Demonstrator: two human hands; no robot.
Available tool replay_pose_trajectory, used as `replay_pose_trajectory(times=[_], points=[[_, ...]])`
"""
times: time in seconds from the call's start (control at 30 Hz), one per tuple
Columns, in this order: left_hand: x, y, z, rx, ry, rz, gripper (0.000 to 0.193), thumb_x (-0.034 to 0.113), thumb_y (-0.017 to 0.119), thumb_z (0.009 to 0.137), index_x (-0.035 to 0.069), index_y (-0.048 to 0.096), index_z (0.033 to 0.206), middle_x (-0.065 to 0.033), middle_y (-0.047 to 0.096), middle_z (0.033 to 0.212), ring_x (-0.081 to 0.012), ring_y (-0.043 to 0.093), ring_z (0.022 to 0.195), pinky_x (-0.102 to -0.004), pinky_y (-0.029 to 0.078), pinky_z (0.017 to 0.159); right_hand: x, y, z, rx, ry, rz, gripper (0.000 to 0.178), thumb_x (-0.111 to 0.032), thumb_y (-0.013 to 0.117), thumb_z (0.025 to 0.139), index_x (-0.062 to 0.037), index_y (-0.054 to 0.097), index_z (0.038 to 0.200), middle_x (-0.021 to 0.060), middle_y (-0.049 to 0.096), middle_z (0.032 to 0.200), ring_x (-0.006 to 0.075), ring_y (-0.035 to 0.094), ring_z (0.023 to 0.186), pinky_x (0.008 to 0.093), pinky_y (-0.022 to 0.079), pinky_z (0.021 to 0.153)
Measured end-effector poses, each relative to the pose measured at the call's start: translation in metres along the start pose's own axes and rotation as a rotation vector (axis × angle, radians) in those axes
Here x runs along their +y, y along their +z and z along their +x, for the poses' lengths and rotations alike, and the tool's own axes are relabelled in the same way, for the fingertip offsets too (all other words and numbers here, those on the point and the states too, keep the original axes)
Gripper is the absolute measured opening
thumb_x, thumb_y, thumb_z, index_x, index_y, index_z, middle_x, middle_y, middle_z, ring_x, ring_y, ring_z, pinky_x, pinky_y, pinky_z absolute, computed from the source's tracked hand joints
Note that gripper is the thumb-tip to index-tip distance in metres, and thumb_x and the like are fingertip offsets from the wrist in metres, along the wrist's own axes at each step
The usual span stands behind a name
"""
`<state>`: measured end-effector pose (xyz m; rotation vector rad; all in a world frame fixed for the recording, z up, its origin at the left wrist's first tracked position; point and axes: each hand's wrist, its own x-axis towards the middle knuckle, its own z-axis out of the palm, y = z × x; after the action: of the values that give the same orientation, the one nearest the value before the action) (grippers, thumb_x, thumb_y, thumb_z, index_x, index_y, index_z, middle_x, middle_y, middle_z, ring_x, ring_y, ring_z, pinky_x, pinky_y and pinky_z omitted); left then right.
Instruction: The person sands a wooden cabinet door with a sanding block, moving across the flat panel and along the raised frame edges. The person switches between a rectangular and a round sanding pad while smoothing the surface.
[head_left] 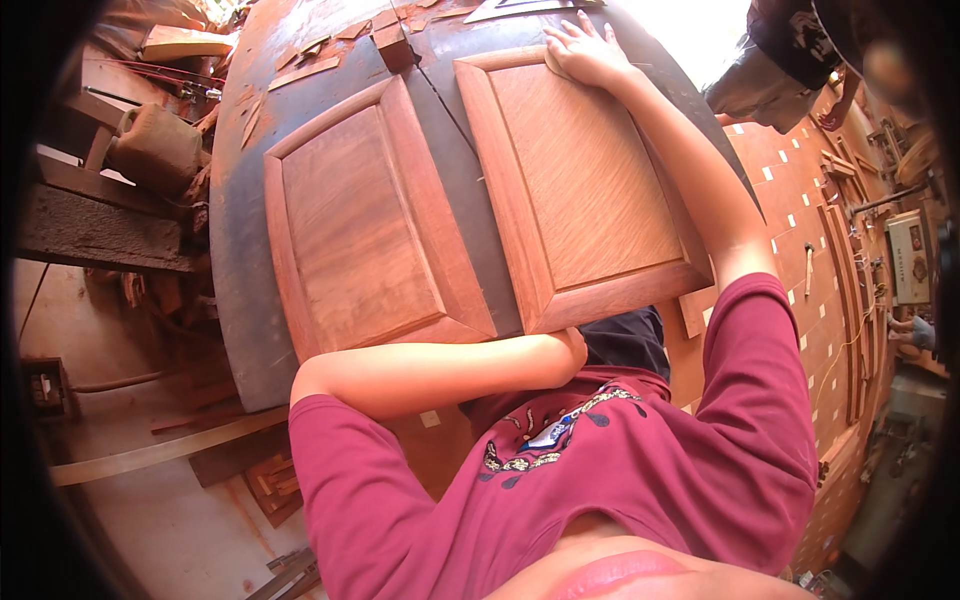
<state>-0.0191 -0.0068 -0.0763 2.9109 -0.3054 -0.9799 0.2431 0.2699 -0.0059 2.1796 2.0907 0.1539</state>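
Note:
Two reddish-brown wooden cabinet doors with framed raised panels lie side by side on a dark tabletop (240, 290). My right hand (592, 58) is laid on the far end of the right door (590, 180), its fingers spread. A small tan edge shows by the palm; I cannot make out what it is. My left forearm crosses in front of the left door (350, 230). At the near edge of the right door is my left hand (570, 352), its fingers hidden, so its grip cannot be seen.
A small wooden block (392, 42) stands beyond the gap between the doors, with wood scraps (305, 72) and reddish dust around it. Another person (765, 85) is at the far right. Long wooden strips (838, 300) lie on the tiled floor. A brown jug-like container (155, 148) sits left.

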Motion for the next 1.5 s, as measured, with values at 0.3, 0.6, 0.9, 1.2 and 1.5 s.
replay_pose_trajectory(times=[0.3, 0.6, 0.9, 1.2, 1.5], points=[[0.002, -0.002, 0.012, -0.156, 0.049, 0.027, 0.033, 0.031, 0.066, 0.093, 0.003, 0.076, 0.11, -0.0174, 0.076, 0.111, -0.0345, 0.073, 0.105, -0.0472, 0.055, 0.09, -0.024, -0.001, -0.129, 0.19, -0.252, 0.083, 0.059, -0.034, 0.031, 0.109, -0.0063, 0.033, 0.161, 0.0112, 0.022, 0.172, 0.0316, 0.008, 0.161, 0.0542, 0.006, 0.129], [0.002, -0.011, 0.011, -0.186, 0.071, -0.102, 0.038, 0.035, 0.067, 0.093, 0.003, 0.073, 0.113, -0.0173, 0.077, 0.109, -0.0341, 0.074, 0.103, -0.0482, 0.056, 0.086, -0.051, -0.007, -0.15, 0.369, -0.303, 0.091, 0.058, -0.033, 0.041, 0.106, -0.0074, 0.038, 0.158, 0.0155, 0.027, 0.169, 0.0344, 0.012, 0.16, 0.06, 0.007, 0.127], [0.002, -0.009, 0.004, -0.105, 0.045, 0.005, 0.038, 0.034, 0.067, 0.09, 0.002, 0.072, 0.11, -0.0179, 0.077, 0.104, -0.0339, 0.075, 0.097, -0.0475, 0.056, 0.083, -0.038, -0.024, 0.002, 0.271, 0.058, 0.269, 0.04, -0.034, 0.049, 0.096, -0.0021, 0.07, 0.11, 0.0187, 0.071, 0.121, 0.0365, 0.068, 0.114, 0.0486, 0.052, 0.098], [-0.001, -0.019, -0.002, -0.157, 0.041, -0.114, 0.036, 0.035, 0.068, 0.093, 0.003, 0.076, 0.108, -0.0166, 0.077, 0.108, -0.0327, 0.074, 0.103, -0.0474, 0.053, 0.092, -0.035, -0.013, -0.023, 0.34, -0.215, 0.249, 0.033, -0.029, 0.049, 0.097, -0.0038, 0.07, 0.097, 0.0191, 0.073, 0.104, 0.0403, 0.071, 0.094, 0.0517, 0.055, 0.088], [0.003, -0.016, 0.002, -0.144, 0.019, -0.049, 0.034, 0.032, 0.067, 0.092, 0.006, 0.078, 0.11, -0.0146, 0.077, 0.114, -0.0319, 0.072, 0.109, -0.049, 0.052, 0.096, -0.039, -0.013, -0.08, 0.414, -0.454, 0.34, 0.025, -0.021, 0.056, 0.093, -0.0006, 0.056, 0.079, 0.0186, 0.063, 0.085, 0.0416, 0.065, 0.078, 0.0515, 0.051, 0.072]])
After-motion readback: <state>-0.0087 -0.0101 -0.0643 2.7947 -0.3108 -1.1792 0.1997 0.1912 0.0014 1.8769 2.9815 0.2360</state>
